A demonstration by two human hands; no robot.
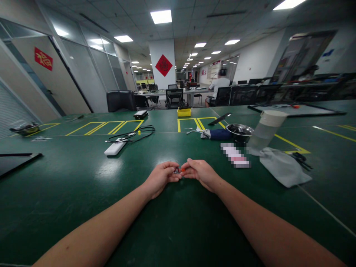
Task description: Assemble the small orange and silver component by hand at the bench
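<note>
Close together over the green table [155,218], my two hands meet in front of me. My left hand [161,178] is closed, its thumb and fingers pinching a small red-and-grey piece [176,170]. A tiny orange piece [183,170] sits at the fingertips of my right hand [202,173], which is also closed in a pinch. The two pieces are nearly touching; whether they are joined, I cannot tell. Both are too small and too covered by fingers to name their kind.
Ahead on the left are a white power bank [114,148] and black cable [147,129]. To the right stand a metal bowl [240,132], plastic bottle [265,131], white pouch [285,167] and dark blue pouch [218,134]. A yellow tray [184,112] lies farther back. A person [219,87] sits beyond.
</note>
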